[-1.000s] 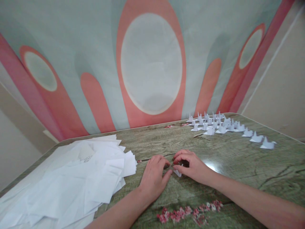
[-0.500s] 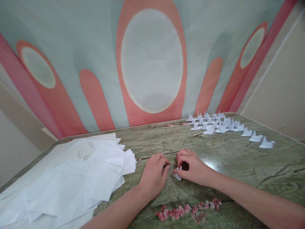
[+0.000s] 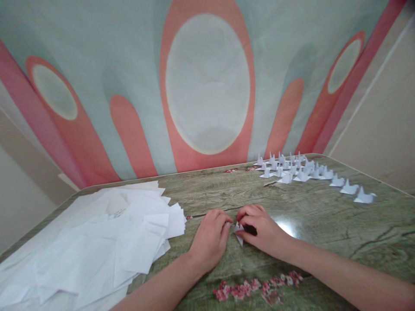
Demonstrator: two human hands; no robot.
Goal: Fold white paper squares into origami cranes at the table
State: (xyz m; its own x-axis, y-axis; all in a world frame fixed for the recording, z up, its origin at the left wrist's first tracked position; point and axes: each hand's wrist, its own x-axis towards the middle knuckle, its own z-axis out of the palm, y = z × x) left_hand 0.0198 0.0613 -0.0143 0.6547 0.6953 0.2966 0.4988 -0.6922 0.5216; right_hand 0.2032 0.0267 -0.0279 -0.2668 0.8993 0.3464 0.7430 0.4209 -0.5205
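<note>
A small folded white paper piece (image 3: pixel 239 235) stands low over the table in front of me. My right hand (image 3: pixel 259 226) pinches it between thumb and fingers, which hide much of it. Just left of it is my left hand (image 3: pixel 212 233), its thumb and forefinger drawn together at the paper's near side. Whether those left fingertips hold a corner of the paper cannot be made out. At the back right, several folded paper cranes (image 3: pixel 303 175) stand in rows.
A wide heap of loose white paper sheets (image 3: pixel 97 242) covers the left of the wood-grain table (image 3: pixel 207 194). Pink flower decoration (image 3: pixel 240 290) marks the near tabletop. Behind the far edge rises a backdrop (image 3: pixel 207 86) with red and grey shapes.
My right hand has shifted slightly left and turned the folded paper, so a point now faces down toward me. The gap between my two hands has narrowed.
</note>
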